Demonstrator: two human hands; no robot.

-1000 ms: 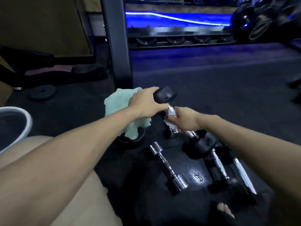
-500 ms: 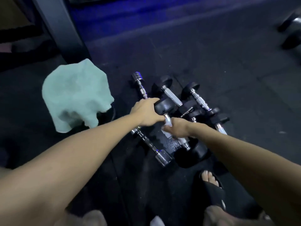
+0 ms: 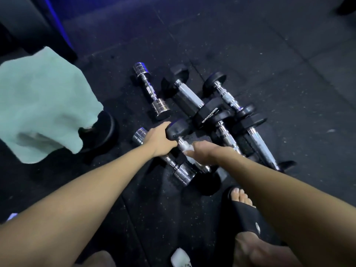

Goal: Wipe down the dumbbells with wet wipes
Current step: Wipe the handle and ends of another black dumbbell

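Observation:
Several dumbbells lie on the dark rubber floor. My left hand (image 3: 159, 140) grips the black rubber head (image 3: 178, 129) of one dumbbell. My right hand (image 3: 205, 152) holds a white wet wipe (image 3: 185, 147) wrapped round that dumbbell's chrome handle. The handle's lower part is hidden under my right hand. Two small chrome dumbbells sit close by: one (image 3: 151, 91) farther off, one (image 3: 179, 170) under my left wrist. Black-headed dumbbells (image 3: 210, 112) are piled to the right.
A mint green towel (image 3: 44, 105) drapes over a black weight plate (image 3: 104, 132) at the left. My foot in a black slide sandal (image 3: 244, 209) stands at the lower right. A white object (image 3: 180, 257) lies at the bottom edge. A dark post (image 3: 38, 24) rises at the upper left.
The camera has tilted further down, so the rack behind has left the view. My hands keep their grip on the dumbbell head and the wipe on the handle.

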